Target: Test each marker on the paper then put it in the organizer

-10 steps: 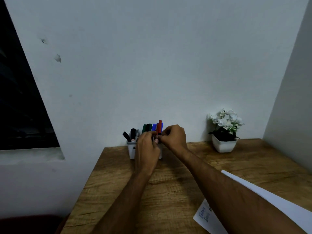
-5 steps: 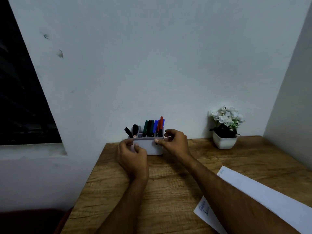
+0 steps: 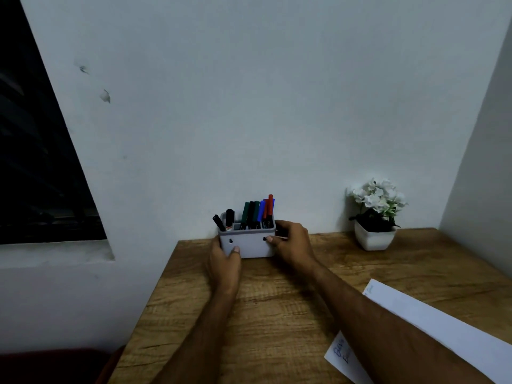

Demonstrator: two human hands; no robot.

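The grey organizer [image 3: 249, 243] stands at the far edge of the wooden desk [image 3: 277, 314] against the wall, caught between both hands: the left hand [image 3: 224, 261] grips its left end with the thumb pressed on the front face, and the right hand [image 3: 292, 242] grasps its right end, thumb on the front near a small dark hole. This looks like squaring or shifting the holder, so it would go best slid level with even pressure from both sides, since the tall markers could tip it. Inside, two black markers [image 3: 225, 220] lean in the compartment nearest the left hand; green, dark, blue and red markers [image 3: 259, 213] stand bunched toward the right hand. The paper [image 3: 432, 325], bearing blue writing, lies under the right forearm, and a potted white-flowered plant [image 3: 374, 214] sits beyond the right hand.
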